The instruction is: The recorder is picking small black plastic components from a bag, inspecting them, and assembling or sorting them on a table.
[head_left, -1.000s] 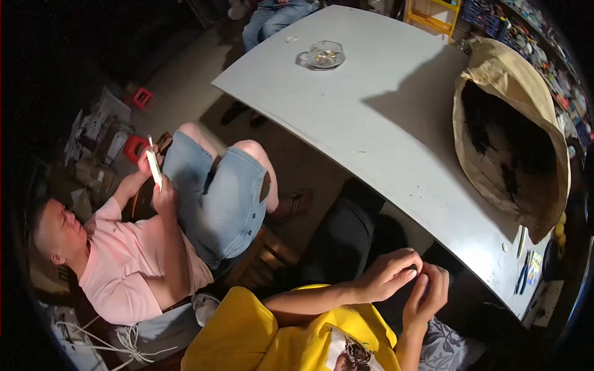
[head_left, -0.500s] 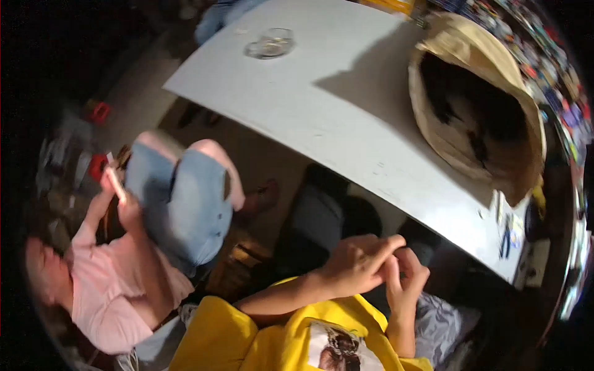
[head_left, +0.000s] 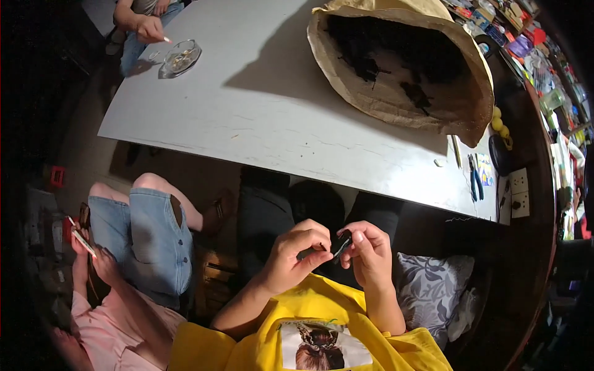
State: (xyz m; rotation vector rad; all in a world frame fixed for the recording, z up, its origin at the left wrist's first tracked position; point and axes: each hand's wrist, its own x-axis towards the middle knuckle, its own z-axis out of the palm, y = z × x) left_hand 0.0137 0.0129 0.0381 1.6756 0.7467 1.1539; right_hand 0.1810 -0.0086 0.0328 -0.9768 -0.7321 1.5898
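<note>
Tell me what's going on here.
The person in yellow holds a small dark piece in the right hand, the left hand beside it. On the white table, an open tan bag holds black material. At left, someone in pink holds a flat device; across the table, another person's hand is by a glass ashtray.

Small black piece [head_left: 342, 242] in right-hand fingers [head_left: 366, 231]

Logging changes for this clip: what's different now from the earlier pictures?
The view swung right, shifting the table leftward in frame. The right hand now visibly holds a small dark piece beside the left hand; when it was taken is unclear. A co-worker's hand has reached toward the glass ashtray with a small white stick. The paper bag and pliers stay on the table.
</note>
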